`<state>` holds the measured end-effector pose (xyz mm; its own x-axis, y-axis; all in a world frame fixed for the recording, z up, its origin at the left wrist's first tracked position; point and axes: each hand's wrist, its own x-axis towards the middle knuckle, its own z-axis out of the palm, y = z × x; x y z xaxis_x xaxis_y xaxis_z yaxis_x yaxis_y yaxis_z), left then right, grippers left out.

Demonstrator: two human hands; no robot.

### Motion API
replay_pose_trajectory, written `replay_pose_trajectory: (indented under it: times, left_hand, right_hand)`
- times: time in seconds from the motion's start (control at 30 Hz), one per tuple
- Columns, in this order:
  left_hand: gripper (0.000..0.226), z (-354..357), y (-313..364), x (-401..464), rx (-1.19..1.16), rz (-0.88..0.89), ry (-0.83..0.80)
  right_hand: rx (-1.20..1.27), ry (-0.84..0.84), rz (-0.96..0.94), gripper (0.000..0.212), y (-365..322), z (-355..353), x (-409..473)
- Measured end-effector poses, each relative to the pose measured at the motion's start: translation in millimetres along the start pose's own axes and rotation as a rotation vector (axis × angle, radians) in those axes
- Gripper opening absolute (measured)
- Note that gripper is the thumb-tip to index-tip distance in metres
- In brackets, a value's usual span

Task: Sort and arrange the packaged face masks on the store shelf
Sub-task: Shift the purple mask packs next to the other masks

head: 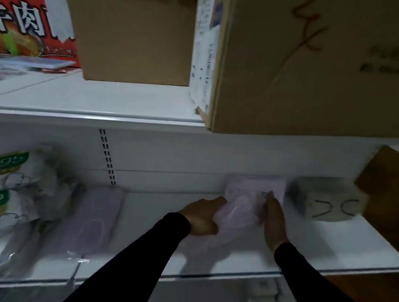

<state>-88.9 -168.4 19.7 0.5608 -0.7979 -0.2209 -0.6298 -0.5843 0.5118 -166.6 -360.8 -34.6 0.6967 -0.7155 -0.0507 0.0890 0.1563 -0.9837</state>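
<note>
My left hand (204,215) grips the pink mask pack (244,207) at its left edge; right hand (274,222), fingers straight, presses its right side. Pack stands at the shelf (328,242) back, long axis upright, blurred.

This is a shop aisle. White metal shelving (97,117) with a slotted upright (108,157) carries packaged face masks (7,185) laid in rows, while brown cardboard stock cartons (316,64) and a red printed food box (26,21) sit on the tier above.
</note>
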Motion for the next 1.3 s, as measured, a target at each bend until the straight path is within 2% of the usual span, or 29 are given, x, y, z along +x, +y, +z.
replay_pose_trajectory:
  times: [0.07,0.13,0.2,0.27,0.3,0.37,0.4,0.5,0.57,0.6,0.7,0.77,0.9,0.97,1.07,1.13,1.23,1.3]
  left_hand:
    - [0.063,18,19,19,0.034,-0.006,-0.037]
    - [0.064,37,29,33,0.135,-0.049,-0.069]
    - [0.064,48,34,40,0.215,-0.087,-0.056]
    - [0.066,51,35,45,0.254,-0.120,-0.046]
    - [0.066,51,36,47,0.266,-0.134,-0.050]
    - [0.064,54,41,49,0.267,-0.166,-0.058]
    - [0.062,56,43,51,0.267,-0.175,-0.061]
    - [0.058,55,47,53,0.325,-0.154,-0.040]
    - [0.058,49,52,54,0.396,-0.133,0.010]
    - [0.060,47,54,55,0.426,-0.123,0.030]
    - [0.063,50,61,58,0.434,-0.119,0.026]
    - [0.068,58,62,59,0.376,-0.142,-0.001]
    - [0.075,57,52,58,0.362,-0.188,0.004]
    - [0.076,53,47,55,0.354,-0.207,0.007]
    - [0.071,55,43,51,0.317,-0.230,0.009]
    - [0.063,57,43,50,0.319,-0.222,0.013]
    - [0.049,57,43,50,0.338,-0.195,0.016]
    - [0.047,55,43,51,0.323,-0.180,0.000]
  right_hand:
    - [-0.025,-0.044,0.064,0.040,-5,-23,7]
    - [-0.141,-0.120,0.080,0.031,3,-45,13]
    - [-0.301,-0.191,0.084,0.038,14,-59,17]
    - [-0.396,-0.284,0.101,0.067,24,-68,21]
    - [-0.428,-0.340,0.107,0.071,25,-70,22]
    - [-0.456,-0.437,0.098,0.054,20,-71,21]
    - [-0.490,-0.501,0.078,0.053,21,-73,23]
    - [-0.569,-0.620,0.037,0.079,22,-88,34]
    - [-0.519,-0.572,0.030,0.094,18,-99,45]
    - [-0.472,-0.540,0.007,0.093,14,-101,50]
    - [-0.406,-0.456,-0.114,0.076,5,-90,50]
    - [-0.452,-0.408,-0.163,0.061,10,-78,47]
    - [-0.363,-0.272,-0.109,0.049,23,-74,54]
    - [-0.340,-0.303,-0.054,0.043,23,-75,56]
    - [-0.323,-0.457,0.026,0.036,22,-66,47]
    - [-0.310,-0.520,0.046,0.042,22,-64,43]
    - [-0.399,-0.596,0.014,0.070,23,-79,47]
    - [-0.437,-0.625,0.017,0.083,23,-88,50]
